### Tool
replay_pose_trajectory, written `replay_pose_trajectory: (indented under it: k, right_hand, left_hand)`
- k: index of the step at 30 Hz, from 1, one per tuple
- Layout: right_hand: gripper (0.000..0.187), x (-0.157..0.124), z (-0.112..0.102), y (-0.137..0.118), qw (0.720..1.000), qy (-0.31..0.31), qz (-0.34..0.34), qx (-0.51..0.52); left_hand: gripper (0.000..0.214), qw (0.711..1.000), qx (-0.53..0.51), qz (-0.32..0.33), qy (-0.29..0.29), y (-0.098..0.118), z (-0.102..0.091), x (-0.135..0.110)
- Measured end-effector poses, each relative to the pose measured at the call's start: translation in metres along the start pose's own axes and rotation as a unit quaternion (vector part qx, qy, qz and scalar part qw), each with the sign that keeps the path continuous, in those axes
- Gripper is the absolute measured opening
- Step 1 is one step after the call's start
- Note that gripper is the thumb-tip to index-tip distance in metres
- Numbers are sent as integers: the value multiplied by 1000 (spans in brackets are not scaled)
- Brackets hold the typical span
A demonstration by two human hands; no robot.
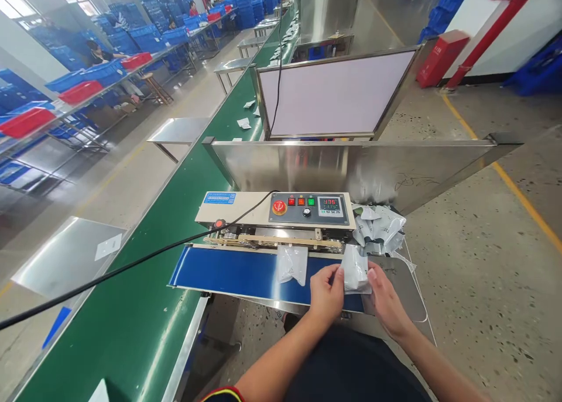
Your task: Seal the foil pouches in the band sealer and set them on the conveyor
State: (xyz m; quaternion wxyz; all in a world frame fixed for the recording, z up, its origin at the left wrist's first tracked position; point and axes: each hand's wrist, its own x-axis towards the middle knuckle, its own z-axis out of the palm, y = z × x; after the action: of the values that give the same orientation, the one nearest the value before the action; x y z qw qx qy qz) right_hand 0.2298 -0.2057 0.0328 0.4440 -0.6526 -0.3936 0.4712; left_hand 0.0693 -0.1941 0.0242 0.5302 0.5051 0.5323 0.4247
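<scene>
A clear plastic bag with something pale inside (pixel 355 270) is pinched between my left hand (pixel 327 292) and my right hand (pixel 386 301), at the right end of a blue conveyor strip (pixel 228 272). That strip runs along the front of a beige band sealer (pixel 274 210), which has a red stop button, small switches and a digital temperature display. A second clear bag (pixel 292 264) lies on the strip just left of my hands, its top edge near the sealer's brass-coloured jaw. Behind my right hand sits a heap of silvery foil pouches (pixel 377 229).
A wide green conveyor belt (pixel 132 308) runs along the left, with a black cable (pixel 132 267) crossing above it. A stainless steel divider (pixel 351 168) stands behind the sealer. Blue crates, red trays, shelving and distant co-workers fill the far left; a concrete floor lies right.
</scene>
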Motion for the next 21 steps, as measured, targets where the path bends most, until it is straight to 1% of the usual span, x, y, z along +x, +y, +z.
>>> replay_pose_trajectory:
  k: [3,6,8,9,11,13,14,17,19,21]
  right_hand:
    - [75,1,-9,-4,999,5,-5,-41]
    - [68,-1,-18,-4,996,5,-14,-86]
    - [66,-1,-22,1,996,19,-1,-86]
    - [66,0,-24,5,997,35,20,-72]
    - [66,3,-28,16,994,77,78,-20]
    - [66,9,-32,27,985,108,129,34]
    - [64,11,-33,31,982,115,144,51]
    - [55,18,-29,35,979,111,160,64]
    - [49,22,-21,33,980,95,160,65]
    - [47,27,-12,29,983,69,158,60]
  left_hand:
    - [51,1000,15,-1,13,2,0,12]
    - [48,999,33,20,-13,2,-3,19]
    - [49,999,28,16,-21,-2,2,23]
    - [51,1000,14,-4,-12,-6,6,25]
    - [55,997,-31,-71,20,-15,16,31]
    - [56,987,-75,-135,48,-24,26,35]
    - [56,982,-91,-157,57,-28,29,37]
    - [54,972,-127,-184,74,-35,31,39]
    - [55,968,-147,-185,88,-36,25,40]
    - [55,965,-163,-178,105,-36,15,41]
